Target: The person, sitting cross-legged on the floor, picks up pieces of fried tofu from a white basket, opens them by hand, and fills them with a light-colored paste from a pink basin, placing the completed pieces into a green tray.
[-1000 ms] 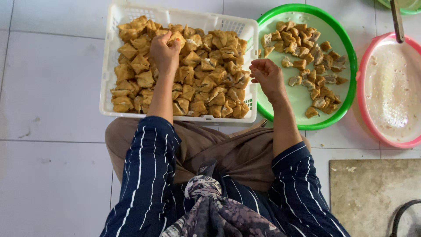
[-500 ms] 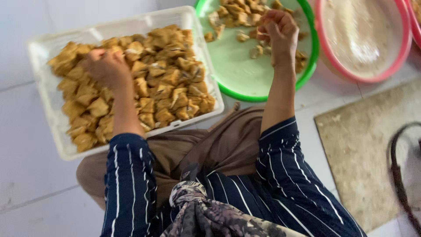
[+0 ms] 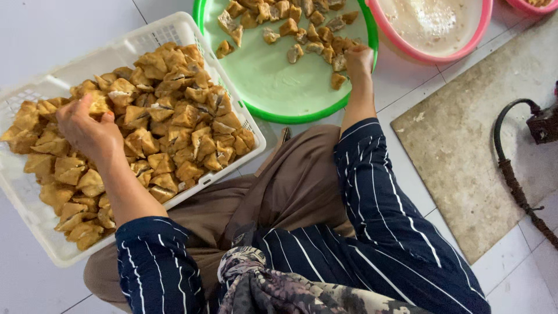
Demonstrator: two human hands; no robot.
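Since half a second ago both my hands have stayed at their places, though the view has swung so the white basket [image 3: 35, 215] now fills the left and the green tray [image 3: 273, 87] sits top centre. My left hand [image 3: 87, 129] rests on the heap of fried tofu pieces [image 3: 174, 116] in the basket, its grip curled round one golden piece at the fingertips. My right hand [image 3: 356, 58] reaches to the far right of the green tray, its grip closed loosely among the loose tofu pieces [image 3: 302, 43] there; whether it pinches one I cannot tell. To do this well, I judge, I should lift only the one piece from the top of the heap, not dig under, and keep the pinch light, since the puffs crush easily. Just beyond the tray stands a pink bowl [image 3: 465, 43]; a stone slab [image 3: 465, 145] and a dark hose [image 3: 511, 174] lie on the tiled floor [image 3: 58, 29] to my right.
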